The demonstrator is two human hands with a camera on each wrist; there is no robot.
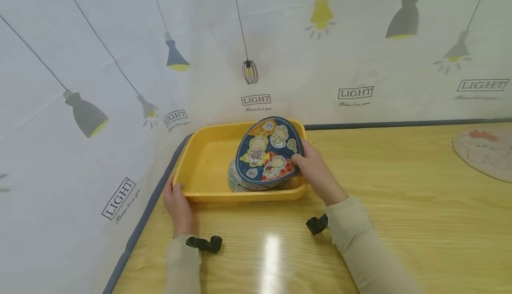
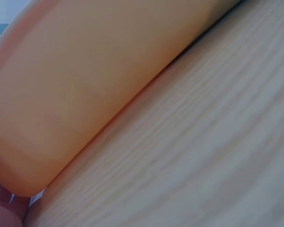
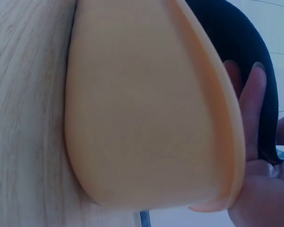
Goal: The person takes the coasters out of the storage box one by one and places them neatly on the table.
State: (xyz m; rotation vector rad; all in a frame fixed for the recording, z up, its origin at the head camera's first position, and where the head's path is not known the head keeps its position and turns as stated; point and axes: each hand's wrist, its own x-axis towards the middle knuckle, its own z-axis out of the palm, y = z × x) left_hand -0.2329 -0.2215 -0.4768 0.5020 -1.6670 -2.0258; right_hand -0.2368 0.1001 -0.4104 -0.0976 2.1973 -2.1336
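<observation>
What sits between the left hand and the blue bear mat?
The head view shows a bare stretch of the yellow tray, then pale patterned pieces showing from under the blue mat.

The boxed word "LIGHT" is printed three times across the pale far wall. It stands twice more on the left wall, once nearer and once by the corner. The small script beneath each is too blurred to read surely.
</observation>
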